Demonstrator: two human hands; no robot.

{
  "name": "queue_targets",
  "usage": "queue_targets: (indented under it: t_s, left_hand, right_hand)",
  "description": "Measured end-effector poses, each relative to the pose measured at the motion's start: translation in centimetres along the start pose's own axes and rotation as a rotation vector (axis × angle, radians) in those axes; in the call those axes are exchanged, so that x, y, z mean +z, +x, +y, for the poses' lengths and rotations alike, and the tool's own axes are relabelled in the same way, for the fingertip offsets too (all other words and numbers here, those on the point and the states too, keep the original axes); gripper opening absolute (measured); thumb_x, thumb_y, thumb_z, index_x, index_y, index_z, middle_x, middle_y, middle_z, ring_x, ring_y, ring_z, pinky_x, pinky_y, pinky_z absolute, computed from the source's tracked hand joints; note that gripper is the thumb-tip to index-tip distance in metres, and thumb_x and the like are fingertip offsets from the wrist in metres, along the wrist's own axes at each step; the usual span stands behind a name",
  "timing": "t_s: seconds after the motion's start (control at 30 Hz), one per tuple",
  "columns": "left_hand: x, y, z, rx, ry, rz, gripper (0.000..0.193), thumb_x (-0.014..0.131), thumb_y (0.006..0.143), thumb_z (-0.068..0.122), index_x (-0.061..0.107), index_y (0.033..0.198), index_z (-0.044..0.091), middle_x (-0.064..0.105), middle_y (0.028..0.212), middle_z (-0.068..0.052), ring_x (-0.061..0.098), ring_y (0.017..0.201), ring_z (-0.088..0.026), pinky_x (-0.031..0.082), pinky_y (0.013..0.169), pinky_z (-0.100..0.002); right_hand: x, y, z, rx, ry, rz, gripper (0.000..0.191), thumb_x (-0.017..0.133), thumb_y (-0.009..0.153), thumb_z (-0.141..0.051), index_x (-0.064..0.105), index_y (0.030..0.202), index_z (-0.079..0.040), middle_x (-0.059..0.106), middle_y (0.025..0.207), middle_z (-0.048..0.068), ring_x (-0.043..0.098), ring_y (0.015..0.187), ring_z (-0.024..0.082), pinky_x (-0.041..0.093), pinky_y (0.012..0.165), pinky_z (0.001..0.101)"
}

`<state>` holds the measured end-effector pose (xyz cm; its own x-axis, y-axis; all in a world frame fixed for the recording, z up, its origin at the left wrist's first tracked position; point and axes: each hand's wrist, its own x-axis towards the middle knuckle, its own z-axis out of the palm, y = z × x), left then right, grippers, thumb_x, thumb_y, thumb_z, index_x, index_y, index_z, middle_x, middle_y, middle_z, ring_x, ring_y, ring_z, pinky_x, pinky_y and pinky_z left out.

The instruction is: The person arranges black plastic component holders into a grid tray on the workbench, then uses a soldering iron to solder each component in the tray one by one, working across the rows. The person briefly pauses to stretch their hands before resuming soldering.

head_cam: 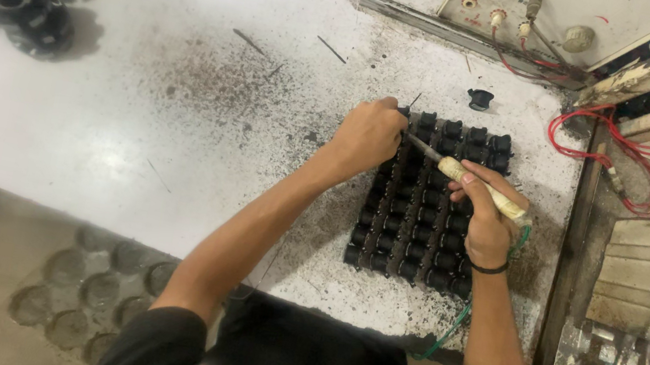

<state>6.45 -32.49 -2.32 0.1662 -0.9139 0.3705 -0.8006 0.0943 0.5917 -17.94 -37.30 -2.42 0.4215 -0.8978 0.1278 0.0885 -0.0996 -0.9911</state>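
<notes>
Showing stained white bench [132, 113] | black parts grid [424, 218] | red wires [617, 141]

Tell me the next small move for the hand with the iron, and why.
Probably slide the soldering iron tip along the top row to the next black part. The right hand holds the iron with its tip at the upper left corner of the block of black parts, where the left hand pinches something too small to make out.
</notes>
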Motion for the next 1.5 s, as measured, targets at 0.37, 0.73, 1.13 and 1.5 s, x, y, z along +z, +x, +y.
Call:
queue_targets:
  t_s: [0.37, 0.73, 1.13, 1.5]
  left_hand:
    - [1.7, 0.6, 2.2, -0.033, 0.011, -0.002, 0.009, 0.065, 0.077, 0.005, 0.073, 0.077, 0.000, 0.066, 0.089, -0.023, 0.069, 0.076, -0.044, 0.057, 0.069, -0.052]
    - [4.0, 2.2, 4.7, -0.119, -0.056, -0.004, 0.010, 0.066, 0.080, 0.005, 0.075, 0.077, 0.000, 0.068, 0.089, -0.020, 0.069, 0.077, -0.043, 0.058, 0.073, -0.052]
    - [5.9, 3.7, 6.6, -0.107, -0.043, 0.007, 0.012, 0.067, 0.075, 0.005, 0.078, 0.079, 0.003, 0.068, 0.089, -0.017, 0.069, 0.075, -0.041, 0.057, 0.070, -0.051]
    - [7.8, 5.5, 7.6, -0.081, -0.055, 0.051, 0.015, 0.066, 0.077, 0.004, 0.079, 0.084, 0.004, 0.069, 0.088, -0.017, 0.068, 0.078, -0.041, 0.056, 0.071, -0.052]
  right_hand:
    - [-2.3, -0.4, -1.3, -0.016, -0.024, 0.005, 0.020, 0.067, 0.099, -0.004, 0.073, 0.115, 0.007, 0.075, 0.103, 0.017, 0.072, 0.086, 0.019, 0.058, 0.074, 0.0284]
    - [-5.9, 0.3, -1.6, -0.005, -0.012, -0.002, 0.020, 0.068, 0.098, -0.004, 0.073, 0.115, 0.007, 0.075, 0.104, 0.017, 0.072, 0.086, 0.019, 0.058, 0.073, 0.0292]
    - [-9.0, 1.2, -2.4, 0.003, -0.012, 0.053, 0.020, 0.068, 0.098, -0.003, 0.073, 0.114, 0.007, 0.075, 0.104, 0.016, 0.071, 0.086, 0.019, 0.057, 0.074, 0.0285]
    - [-11.5, 2.6, -2.4, -0.001, -0.035, 0.033, 0.022, 0.068, 0.099, -0.005, 0.073, 0.117, 0.006, 0.075, 0.105, 0.016, 0.071, 0.088, 0.018, 0.057, 0.076, 0.0278]
